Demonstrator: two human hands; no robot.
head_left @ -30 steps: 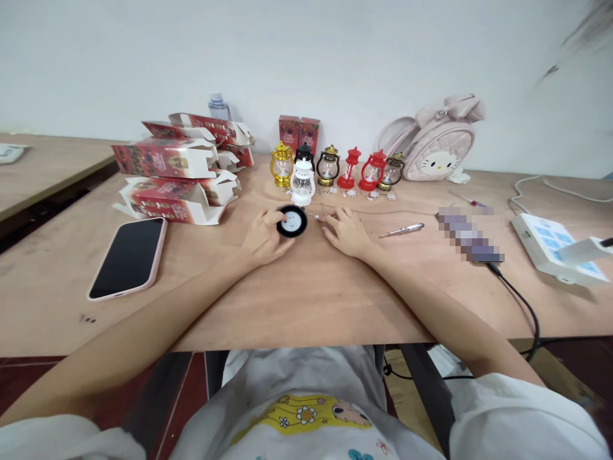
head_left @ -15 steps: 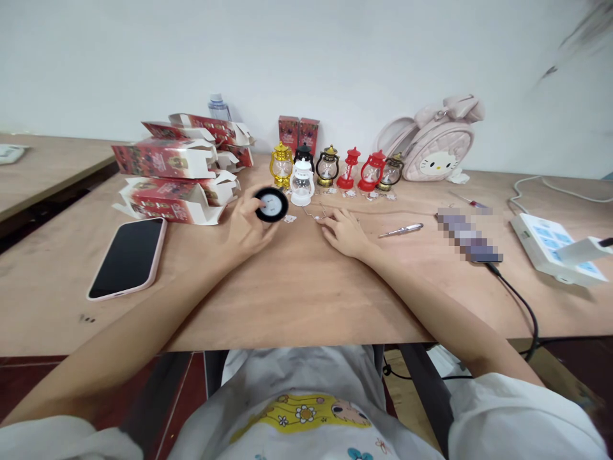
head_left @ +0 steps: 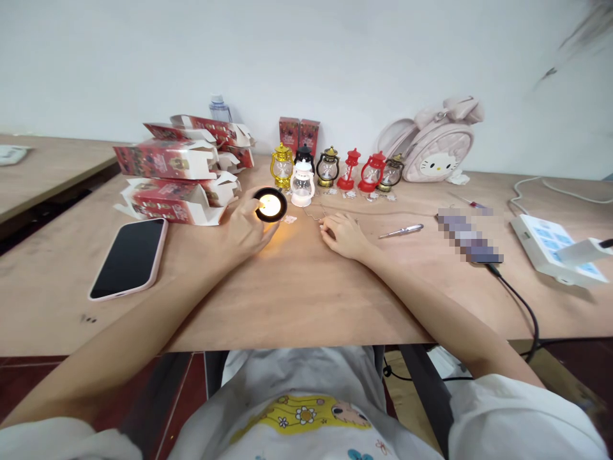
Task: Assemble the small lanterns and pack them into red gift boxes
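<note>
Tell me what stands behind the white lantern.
Directly behind the white lantern stands a black lantern; only its top shows, its lower body is covered. Farther back stand two red boxes.

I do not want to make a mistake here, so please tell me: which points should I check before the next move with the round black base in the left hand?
1. Black base is lit: ok.
2. Left hand has a grip on the base's rim: ok.
3. Right hand is free: cannot tell; its fingertips lie at the thin wire.
4. White lantern body stands upright, close behind the base: ok.
5. Screwdriver lies in sight, to the right of the right hand: ok.
</note>
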